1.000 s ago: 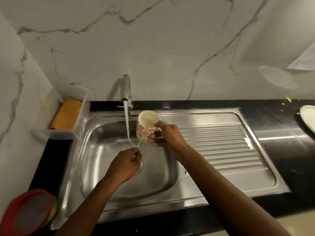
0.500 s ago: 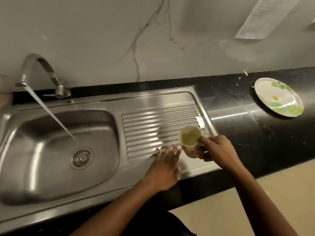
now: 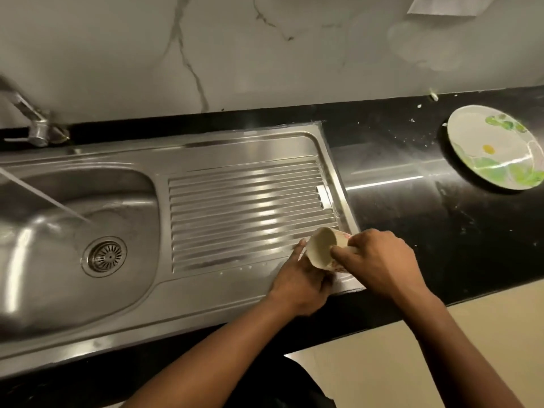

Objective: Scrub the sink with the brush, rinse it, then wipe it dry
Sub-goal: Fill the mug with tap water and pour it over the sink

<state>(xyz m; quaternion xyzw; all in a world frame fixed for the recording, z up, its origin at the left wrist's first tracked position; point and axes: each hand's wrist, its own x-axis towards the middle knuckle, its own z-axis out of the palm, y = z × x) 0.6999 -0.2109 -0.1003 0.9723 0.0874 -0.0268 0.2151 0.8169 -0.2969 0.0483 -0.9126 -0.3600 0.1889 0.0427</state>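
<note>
The right hand [image 3: 379, 260] is gripping a patterned cup [image 3: 321, 248], fingers curled round its wall, and is tipping it over the near right corner of the drainboard [image 3: 244, 201]. The cup's long axis is lying almost level, with its mouth facing left toward the basin [image 3: 59, 275]. The left hand [image 3: 303, 278], fingers extended and holding nothing, is resting on the steel just beneath the cup's mouth, so it is the hand nearer any spill, which suggests rinsing. The tap [image 3: 32, 122] is running into the basin, well to the left.
</note>
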